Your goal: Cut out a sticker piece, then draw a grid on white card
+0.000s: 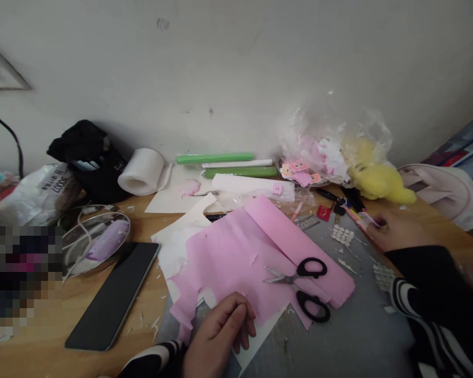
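Observation:
Pink crepe paper (228,247), partly unrolled, lies over white sheets in the middle of the table. Black-handled scissors (295,281) rest on it with their blades apart, pointing left. My left hand (224,331) is at the bottom centre, over the lower edge of the pink paper, its fingers curled; what they hold, if anything, is hidden. My right hand (398,231) reaches to the right side of the table, its fingers bent round the end of some thin pink and yellow sticks (357,218). Keys (340,206) lie just left of it.
A phone (114,296) lies on the left, near a glass bowl (96,247) holding a purple item. Behind stand a white roll (142,170) and green rolls (240,171). A yellow plush toy (382,181) sits at the back right on the table, beside a plastic bag (323,142).

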Demonstrator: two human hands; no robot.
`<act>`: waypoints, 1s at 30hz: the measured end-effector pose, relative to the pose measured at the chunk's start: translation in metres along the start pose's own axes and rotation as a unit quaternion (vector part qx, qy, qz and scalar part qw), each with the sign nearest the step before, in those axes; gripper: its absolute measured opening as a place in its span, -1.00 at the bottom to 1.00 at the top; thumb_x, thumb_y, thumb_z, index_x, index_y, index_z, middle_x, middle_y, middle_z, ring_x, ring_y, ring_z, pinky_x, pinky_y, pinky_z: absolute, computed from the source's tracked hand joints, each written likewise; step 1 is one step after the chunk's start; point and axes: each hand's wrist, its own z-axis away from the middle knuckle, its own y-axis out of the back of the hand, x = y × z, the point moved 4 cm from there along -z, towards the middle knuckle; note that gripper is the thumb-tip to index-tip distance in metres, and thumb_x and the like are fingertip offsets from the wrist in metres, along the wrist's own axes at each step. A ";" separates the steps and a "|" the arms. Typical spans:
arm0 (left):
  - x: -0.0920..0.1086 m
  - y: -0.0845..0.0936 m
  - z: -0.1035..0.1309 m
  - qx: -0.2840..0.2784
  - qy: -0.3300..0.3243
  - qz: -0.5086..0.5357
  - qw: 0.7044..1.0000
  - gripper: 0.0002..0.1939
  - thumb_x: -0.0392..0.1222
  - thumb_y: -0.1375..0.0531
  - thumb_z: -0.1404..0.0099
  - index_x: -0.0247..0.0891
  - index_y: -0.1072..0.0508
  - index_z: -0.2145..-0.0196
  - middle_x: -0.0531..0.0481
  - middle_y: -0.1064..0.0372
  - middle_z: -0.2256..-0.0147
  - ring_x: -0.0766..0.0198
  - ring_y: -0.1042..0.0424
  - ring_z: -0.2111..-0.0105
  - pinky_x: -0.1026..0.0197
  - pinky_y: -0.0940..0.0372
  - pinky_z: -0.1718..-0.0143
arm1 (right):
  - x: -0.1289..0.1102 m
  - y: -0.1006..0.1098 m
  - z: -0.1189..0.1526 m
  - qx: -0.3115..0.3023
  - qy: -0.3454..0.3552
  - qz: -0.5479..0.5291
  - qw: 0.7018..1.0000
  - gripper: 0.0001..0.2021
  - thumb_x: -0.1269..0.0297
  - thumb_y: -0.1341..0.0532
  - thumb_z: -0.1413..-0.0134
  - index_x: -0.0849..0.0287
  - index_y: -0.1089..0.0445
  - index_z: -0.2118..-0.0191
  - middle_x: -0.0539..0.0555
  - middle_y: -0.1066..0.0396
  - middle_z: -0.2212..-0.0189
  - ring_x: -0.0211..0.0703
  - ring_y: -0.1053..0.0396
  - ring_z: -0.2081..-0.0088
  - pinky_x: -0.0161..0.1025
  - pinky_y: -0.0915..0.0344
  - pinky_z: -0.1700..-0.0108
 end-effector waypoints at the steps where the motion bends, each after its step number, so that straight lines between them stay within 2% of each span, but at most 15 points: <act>1: 0.000 0.000 0.000 0.000 0.000 -0.001 1.000 -0.61 0.13 -0.09 -0.21 -0.29 -0.33 0.45 0.05 -0.29 0.55 0.41 -0.22 0.60 0.36 -0.10 0.57 | -0.008 -0.006 0.003 -0.007 0.017 0.029 0.999 -0.87 0.22 -0.15 0.21 0.09 -0.19 0.59 0.13 -0.29 0.56 0.00 -0.24 0.50 -0.14 -0.06 0.47; 5: 0.000 0.001 -0.001 0.001 -0.001 -0.003 1.000 -0.63 0.12 -0.10 -0.20 -0.29 -0.33 0.46 0.05 -0.29 0.56 0.41 -0.22 0.60 0.36 -0.09 0.57 | -0.037 -0.028 0.012 -0.048 0.090 0.102 0.990 -0.91 0.32 -0.11 0.18 0.11 -0.20 0.59 0.18 -0.35 0.48 0.08 -0.31 0.37 -0.10 -0.14 0.34; 8: 0.000 0.000 -0.001 -0.002 0.001 -0.005 1.000 -0.62 0.12 -0.11 -0.19 -0.30 -0.33 0.45 0.05 -0.29 0.56 0.41 -0.21 0.60 0.36 -0.08 0.57 | -0.047 -0.034 0.016 -0.074 0.118 0.128 0.982 -0.91 0.32 -0.10 0.16 0.12 -0.22 0.59 0.21 -0.38 0.46 0.11 -0.34 0.35 -0.08 -0.17 0.33; 12: 0.001 0.000 -0.001 -0.003 0.007 -0.008 1.000 -0.60 0.16 -0.13 -0.15 -0.30 -0.33 0.47 0.05 -0.28 0.56 0.41 -0.20 0.61 0.36 -0.07 0.57 | -0.043 -0.031 0.017 -0.092 0.130 0.130 0.979 -0.91 0.26 -0.15 0.18 0.11 -0.23 0.57 0.17 -0.41 0.43 0.09 -0.36 0.33 -0.08 -0.21 0.30; 17: 0.001 -0.001 -0.001 -0.002 0.008 -0.017 1.000 -0.61 0.14 -0.12 -0.16 -0.30 -0.33 0.46 0.04 -0.29 0.55 0.40 -0.21 0.60 0.34 -0.08 0.56 | -0.030 -0.027 0.019 -0.093 0.125 0.094 0.983 -0.74 0.06 -0.23 0.29 0.09 -0.25 0.46 0.17 -0.42 0.37 0.13 -0.36 0.30 -0.02 -0.24 0.26; 21: 0.002 -0.002 -0.002 -0.004 0.008 -0.027 1.000 -0.56 0.20 -0.12 -0.13 -0.30 -0.31 0.48 0.04 -0.27 0.56 0.39 -0.21 0.60 0.33 -0.08 0.56 | -0.028 -0.031 0.018 -0.091 0.126 0.066 0.986 -0.63 0.12 -0.24 0.31 0.13 -0.25 0.29 0.23 -0.41 0.22 0.16 -0.35 0.18 0.03 -0.22 0.15; 25: 0.004 -0.003 -0.003 -0.010 0.009 -0.038 0.999 -0.56 0.21 -0.11 -0.12 -0.29 -0.30 0.48 0.04 -0.26 0.57 0.38 -0.20 0.61 0.33 -0.07 0.58 | -0.029 -0.033 0.015 -0.084 0.108 0.062 0.989 -0.70 0.17 -0.23 0.29 0.11 -0.26 0.32 0.21 -0.44 0.26 0.23 -0.36 0.19 0.10 -0.21 0.18; 28: 0.005 -0.002 -0.001 -0.015 -0.005 -0.064 0.998 -0.61 0.15 -0.04 -0.20 -0.27 -0.28 0.48 0.03 -0.26 0.56 0.37 -0.20 0.61 0.33 -0.08 0.58 | -0.028 -0.031 0.012 -0.073 0.096 0.064 0.991 -0.76 0.16 -0.21 0.24 0.10 -0.26 0.36 0.20 -0.46 0.28 0.27 -0.37 0.19 0.15 -0.19 0.20; 30: 0.007 -0.002 0.003 -0.010 -0.049 -0.137 0.989 -0.69 0.02 0.02 -0.27 -0.26 -0.30 0.46 -0.01 -0.30 0.54 0.33 -0.24 0.58 0.31 -0.12 0.54 | -0.027 -0.027 0.009 -0.062 0.094 0.067 0.991 -0.75 0.14 -0.22 0.23 0.11 -0.27 0.35 0.23 -0.45 0.28 0.31 -0.36 0.19 0.18 -0.18 0.20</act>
